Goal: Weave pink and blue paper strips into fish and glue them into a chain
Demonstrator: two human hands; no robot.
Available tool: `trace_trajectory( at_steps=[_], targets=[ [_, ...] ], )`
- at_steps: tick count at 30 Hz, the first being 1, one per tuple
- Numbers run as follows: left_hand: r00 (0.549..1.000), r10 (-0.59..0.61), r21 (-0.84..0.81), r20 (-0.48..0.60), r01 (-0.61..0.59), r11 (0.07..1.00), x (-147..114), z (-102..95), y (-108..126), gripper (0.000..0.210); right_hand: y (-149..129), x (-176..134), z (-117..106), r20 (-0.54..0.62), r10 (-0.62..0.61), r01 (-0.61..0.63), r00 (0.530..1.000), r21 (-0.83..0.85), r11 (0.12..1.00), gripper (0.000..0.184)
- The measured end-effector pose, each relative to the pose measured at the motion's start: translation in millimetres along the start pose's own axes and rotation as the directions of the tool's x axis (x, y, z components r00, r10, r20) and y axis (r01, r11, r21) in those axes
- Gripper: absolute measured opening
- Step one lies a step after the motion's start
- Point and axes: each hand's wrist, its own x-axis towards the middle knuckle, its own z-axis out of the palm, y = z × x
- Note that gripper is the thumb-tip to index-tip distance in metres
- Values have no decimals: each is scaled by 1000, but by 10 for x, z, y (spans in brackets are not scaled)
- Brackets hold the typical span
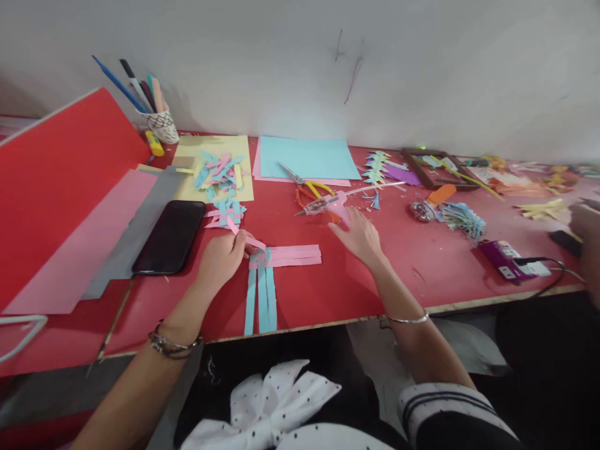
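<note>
My left hand [229,253] pinches a pink paper strip [255,242] at the upper left corner of a partly woven piece. In this weave, pink strips [300,255] run to the right and light blue strips [262,300] hang down toward the table's front edge. My right hand [360,236] is at the handle of a pink glue gun [330,203], thumb spread away from the fingers; whether it touches the handle is hard to see. Just behind the gun lie pliers with yellow handles [309,183]. A finished-looking woven piece [227,212] rests beyond my left hand.
A black phone [171,237] lies left, beside pink and grey sheets and a raised red board [70,181]. Behind are a pen cup [162,125], paper scraps [220,170] and blue sheets [309,157]. To the right sit a brown tray [431,178], a purple box [504,259] and another person's hand [585,231].
</note>
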Motion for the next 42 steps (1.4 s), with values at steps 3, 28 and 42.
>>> trace_trajectory(
  at_steps=[3,28,42],
  targets=[
    [1000,2,60,-3,-1,998,0,1,4,41,-93,92,109,57,-27,26,998,17,1000,37],
    [998,41,146,38,-46,988,-8,3,5,43,830,46,-104,49,-133,136,990,-66,989,27],
    [896,442,148,43,-443,884,-26,58,-18,36,-330,-227,-352,124,-353,256,927,479,840,53]
  ],
)
